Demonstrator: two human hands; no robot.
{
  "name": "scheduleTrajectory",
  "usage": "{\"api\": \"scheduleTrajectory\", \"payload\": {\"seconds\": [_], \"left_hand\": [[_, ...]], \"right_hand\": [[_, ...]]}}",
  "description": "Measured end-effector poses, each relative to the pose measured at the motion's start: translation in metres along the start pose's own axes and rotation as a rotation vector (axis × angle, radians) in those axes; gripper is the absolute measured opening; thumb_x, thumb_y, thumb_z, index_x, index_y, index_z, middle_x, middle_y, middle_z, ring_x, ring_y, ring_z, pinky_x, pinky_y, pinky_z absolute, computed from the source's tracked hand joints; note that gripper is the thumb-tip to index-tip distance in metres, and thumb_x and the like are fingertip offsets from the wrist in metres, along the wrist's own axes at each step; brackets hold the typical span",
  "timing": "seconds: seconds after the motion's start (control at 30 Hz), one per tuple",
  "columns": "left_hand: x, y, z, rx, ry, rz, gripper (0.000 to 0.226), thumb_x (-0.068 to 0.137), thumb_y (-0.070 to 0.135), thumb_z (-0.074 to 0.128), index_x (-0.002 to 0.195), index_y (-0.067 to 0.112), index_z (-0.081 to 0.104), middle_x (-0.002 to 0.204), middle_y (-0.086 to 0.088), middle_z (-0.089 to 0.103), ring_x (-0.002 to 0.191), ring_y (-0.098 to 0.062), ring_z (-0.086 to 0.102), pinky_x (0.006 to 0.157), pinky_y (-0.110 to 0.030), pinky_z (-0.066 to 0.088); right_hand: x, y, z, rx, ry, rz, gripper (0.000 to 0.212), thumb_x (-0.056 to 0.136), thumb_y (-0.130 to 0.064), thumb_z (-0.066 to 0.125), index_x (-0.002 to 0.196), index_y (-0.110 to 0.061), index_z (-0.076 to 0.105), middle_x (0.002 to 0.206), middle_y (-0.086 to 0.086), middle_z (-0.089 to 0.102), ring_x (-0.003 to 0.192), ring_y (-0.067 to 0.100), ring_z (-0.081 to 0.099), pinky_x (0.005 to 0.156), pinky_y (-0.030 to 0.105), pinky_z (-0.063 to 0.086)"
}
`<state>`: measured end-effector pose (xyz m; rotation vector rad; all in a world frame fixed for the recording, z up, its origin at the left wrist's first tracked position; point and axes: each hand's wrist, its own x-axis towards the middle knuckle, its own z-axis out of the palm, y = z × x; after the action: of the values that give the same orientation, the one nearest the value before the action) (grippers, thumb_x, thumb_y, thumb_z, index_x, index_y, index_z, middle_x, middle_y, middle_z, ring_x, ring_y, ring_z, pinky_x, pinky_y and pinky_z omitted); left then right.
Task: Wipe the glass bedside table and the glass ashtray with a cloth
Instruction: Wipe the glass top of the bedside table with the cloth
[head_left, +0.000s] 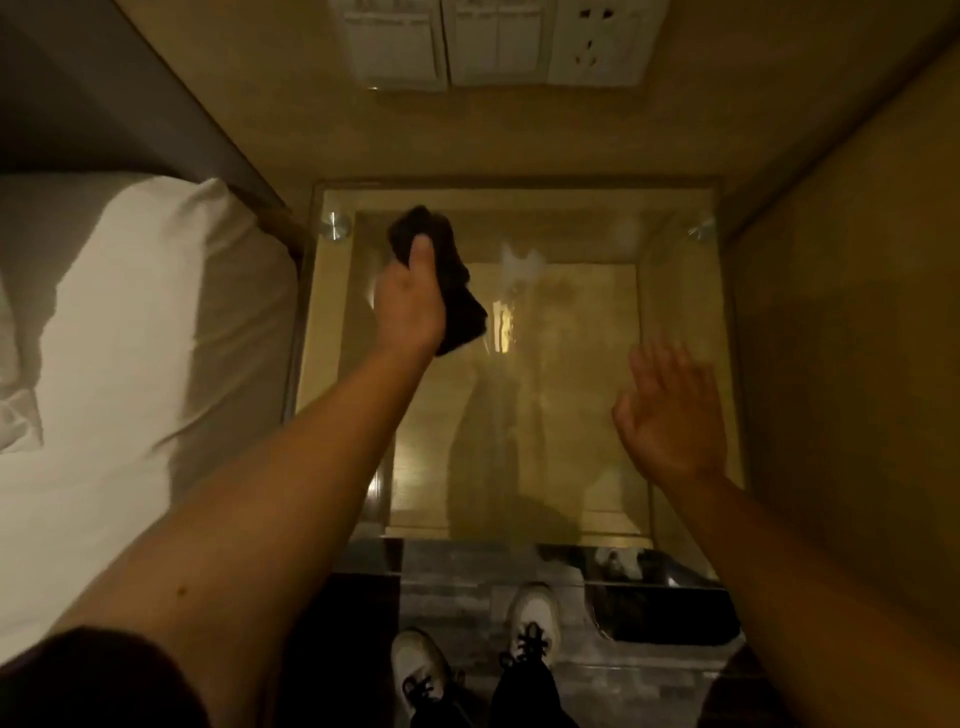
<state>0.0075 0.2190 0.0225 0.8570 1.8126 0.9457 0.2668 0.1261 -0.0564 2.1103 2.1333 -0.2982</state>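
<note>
Two hands: my left hand (410, 301) grips a dark cloth (447, 280) upper centre on the glass table (675, 291); right hand (670, 410) spread, empty. I read no writing.

The glass table (519, 415) stands between the bed (130, 338) on its left and a wall panel (841, 364) on its right, its far edge against the back wall. Switches and a socket (493, 41) sit on that wall above it. The left hand (410, 301) grips the cloth (447, 270) over the table's far left part; the right hand (670, 410) hovers spread over its right side. The shoes (478, 649) stand on the floor before the near edge.
</note>
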Motion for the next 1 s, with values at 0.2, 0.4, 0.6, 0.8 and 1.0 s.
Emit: {"api": "scheduleTrajectory", "payload": {"seconds": [0.2, 0.4, 0.6, 0.8, 1.0], "left_hand": [[0.109, 0.033, 0.071, 0.879, -0.230, 0.672, 0.040, 0.098, 0.030, 0.043, 0.135, 0.014, 0.045, 0.120, -0.014, 0.058, 0.104, -0.030, 0.056, 0.085, -0.038, 0.044], [0.120, 0.003, 0.107, 1.210, -0.312, 0.775, 0.059, 0.100, 0.041, 0.030, 0.150, 0.010, 0.021, 0.156, -0.013, 0.024, 0.143, -0.028, 0.021, 0.118, -0.043, 0.009], [0.100, -0.002, 0.101, 1.235, -0.337, 0.714, 0.061, 0.101, 0.039, 0.024, 0.153, 0.012, 0.007, 0.161, -0.008, 0.006, 0.147, -0.021, 0.004, 0.118, -0.038, -0.001], [0.048, -0.033, 0.081, 1.205, -0.361, 0.736, 0.064, 0.099, 0.040, 0.026, 0.153, 0.013, 0.006, 0.161, -0.006, 0.008, 0.147, -0.019, 0.004, 0.118, -0.038, -0.002], [-0.017, -0.066, 0.059, 1.186, -0.350, 0.682, 0.063, 0.099, 0.041, 0.027, 0.152, 0.012, 0.012, 0.160, -0.008, 0.013, 0.147, -0.022, 0.007, 0.120, -0.040, 0.000]], "right_hand": [[0.001, 0.001, 0.005, 0.006, 0.023, 0.009, 0.063, 0.091, -0.044, 0.025, 0.147, -0.019, 0.032, 0.156, 0.010, 0.027, 0.145, 0.027, 0.020, 0.117, 0.047, 0.014], [0.001, 0.001, 0.007, 0.014, 0.046, 0.011, 0.062, 0.091, -0.043, 0.026, 0.146, -0.018, 0.035, 0.156, 0.010, 0.027, 0.144, 0.028, 0.022, 0.117, 0.047, 0.014], [0.001, 0.000, 0.005, 0.044, 0.073, 0.000, 0.061, 0.091, -0.042, 0.028, 0.145, -0.016, 0.038, 0.154, 0.011, 0.031, 0.143, 0.029, 0.025, 0.116, 0.050, 0.018], [-0.002, 0.000, 0.004, 0.038, 0.050, 0.001, 0.062, 0.091, -0.043, 0.025, 0.147, -0.018, 0.033, 0.155, 0.010, 0.029, 0.145, 0.028, 0.021, 0.117, 0.049, 0.015], [-0.002, -0.001, 0.002, 0.018, 0.006, 0.013, 0.065, 0.090, -0.046, 0.019, 0.151, -0.022, 0.021, 0.160, 0.005, 0.017, 0.147, 0.024, 0.009, 0.119, 0.046, 0.007]]}}
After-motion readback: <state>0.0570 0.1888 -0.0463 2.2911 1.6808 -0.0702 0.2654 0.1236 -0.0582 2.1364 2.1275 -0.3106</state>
